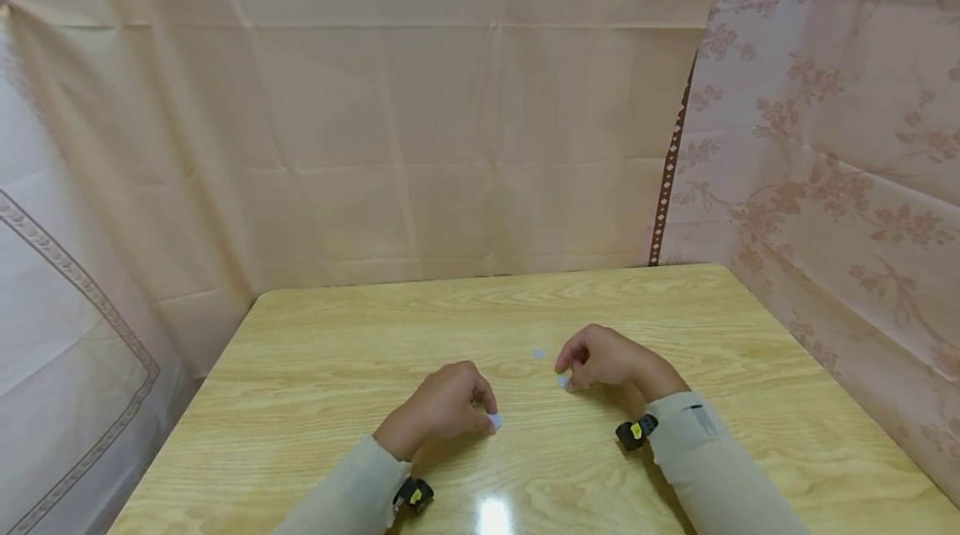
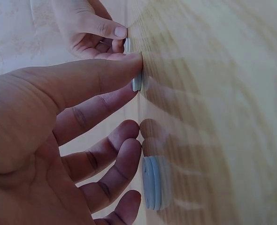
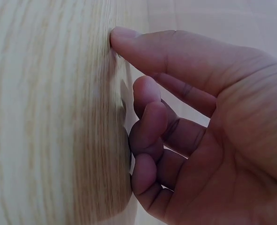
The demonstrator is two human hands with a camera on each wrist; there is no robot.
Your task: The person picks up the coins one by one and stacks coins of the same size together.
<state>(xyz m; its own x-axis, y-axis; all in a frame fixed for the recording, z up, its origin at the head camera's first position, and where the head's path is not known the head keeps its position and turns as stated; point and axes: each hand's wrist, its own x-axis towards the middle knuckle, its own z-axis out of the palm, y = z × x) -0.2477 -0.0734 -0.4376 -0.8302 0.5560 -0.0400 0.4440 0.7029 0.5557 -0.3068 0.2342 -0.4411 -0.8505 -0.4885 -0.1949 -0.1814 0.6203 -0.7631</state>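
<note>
- Pinching a small pale blue disc (image 2: 137, 83) is what my left hand (image 1: 442, 406) does; my thumb and first finger are curled onto it, and it stands on its edge on the table (image 1: 315, 368).
- My other left fingers (image 2: 111, 161) are bent, and their tips touch the wood.
- My right hand (image 1: 600, 358) is curled too, with the thumb tip and fingertips pressed down on the wood. From the head view, a second little disc (image 1: 562, 382) sits right at those fingertips. I cannot tell if I am pinching it or only touching it.
- A small stack of discs (image 2: 152, 183) lies flat just beside my left little finger.
- One more disc (image 1: 537, 353) lies alone, a bit nearer the far edge, just beside my right hand.
- My hands are near each other, around the middle of the table, a bit closer to the near edge.
- The table is light wood with a shiny top.
- Peach cloth (image 1: 420, 118) hangs behind the far edge, and flowery cloth (image 1: 832, 152) hangs past the right edge.
- Both my arms wear pale sleeves (image 1: 712, 468).
</note>
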